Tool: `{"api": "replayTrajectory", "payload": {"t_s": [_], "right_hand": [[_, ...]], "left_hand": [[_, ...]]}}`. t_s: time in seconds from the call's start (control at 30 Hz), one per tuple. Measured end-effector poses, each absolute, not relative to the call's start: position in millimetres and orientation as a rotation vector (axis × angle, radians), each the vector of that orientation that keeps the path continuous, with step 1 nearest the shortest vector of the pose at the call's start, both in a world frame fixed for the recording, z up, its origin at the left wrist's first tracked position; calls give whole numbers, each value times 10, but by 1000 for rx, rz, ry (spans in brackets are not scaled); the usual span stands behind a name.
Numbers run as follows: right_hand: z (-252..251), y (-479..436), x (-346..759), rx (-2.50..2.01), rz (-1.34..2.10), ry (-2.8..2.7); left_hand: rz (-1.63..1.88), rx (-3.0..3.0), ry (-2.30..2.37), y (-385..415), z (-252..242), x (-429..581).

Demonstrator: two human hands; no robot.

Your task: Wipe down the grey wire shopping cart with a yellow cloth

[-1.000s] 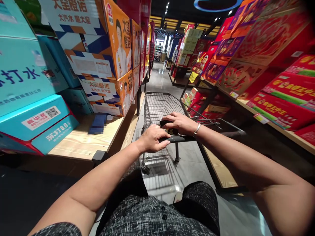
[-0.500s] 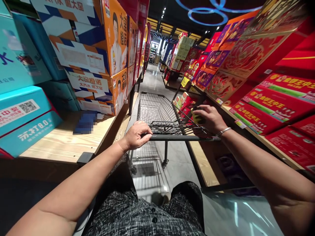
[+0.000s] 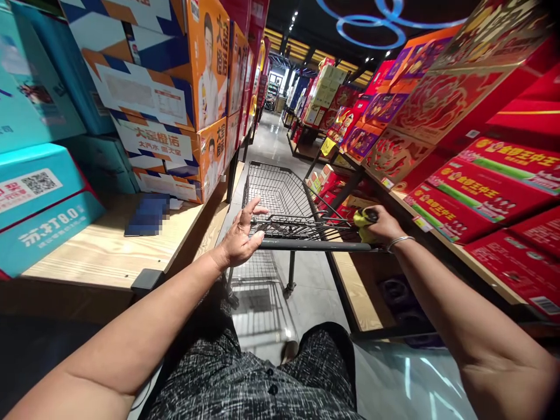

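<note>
A dark wire shopping cart (image 3: 280, 189) stands in front of me, its handlebar (image 3: 312, 245) running across the middle. My left hand (image 3: 242, 233) rests its palm at the bar's left end, with the fingers lifted and spread. Near the right end of the bar, my right hand (image 3: 381, 226) is closed around a yellow-green item with a dark part (image 3: 365, 221); what it is cannot be made out. A metal bracelet (image 3: 400, 241) circles the right wrist. Only wire mesh shows inside the cart.
On the left, a wooden shelf (image 3: 100, 245) bears teal boxes (image 3: 39, 204), orange drink cartons (image 3: 212, 87) and a dark blue item (image 3: 146, 214). Red boxes (image 3: 485, 186) line the right shelf. Between the shelves, a grey tiled aisle (image 3: 269, 131) runs ahead.
My left fingers have lifted off the handlebar and spread. My right hand has turned and lowered slightly, showing more of the yellow-green item. The view has shifted slightly.
</note>
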State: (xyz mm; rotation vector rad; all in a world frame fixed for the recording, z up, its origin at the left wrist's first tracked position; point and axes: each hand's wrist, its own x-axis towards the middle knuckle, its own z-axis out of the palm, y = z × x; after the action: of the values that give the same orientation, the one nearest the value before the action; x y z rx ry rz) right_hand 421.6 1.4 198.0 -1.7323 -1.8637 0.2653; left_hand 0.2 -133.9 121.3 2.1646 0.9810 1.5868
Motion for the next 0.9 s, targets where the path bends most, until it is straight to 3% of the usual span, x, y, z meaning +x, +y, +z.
{"api": "replayTrajectory", "payload": {"t_s": [0.3, 0.47, 0.6, 0.73, 0.9], "right_hand": [[2066, -422, 3275, -2147, -136, -2225], [2082, -681, 2718, -1992, -1, -2250], [2065, -832, 2271, -1660, 271, -2364], [2154, -1001, 1918, -1010, 583, -2443], [2269, -1288, 1876, -445, 364, -2573]], "left_hand": [[1681, 2131, 1146, -1362, 1154, 130], [1678, 2153, 1174, -1410, 1175, 193], [1682, 2158, 1167, -1422, 1183, 233], [1687, 2077, 1139, -1444, 1134, 273], [1710, 1947, 1131, -1483, 983, 294]]}}
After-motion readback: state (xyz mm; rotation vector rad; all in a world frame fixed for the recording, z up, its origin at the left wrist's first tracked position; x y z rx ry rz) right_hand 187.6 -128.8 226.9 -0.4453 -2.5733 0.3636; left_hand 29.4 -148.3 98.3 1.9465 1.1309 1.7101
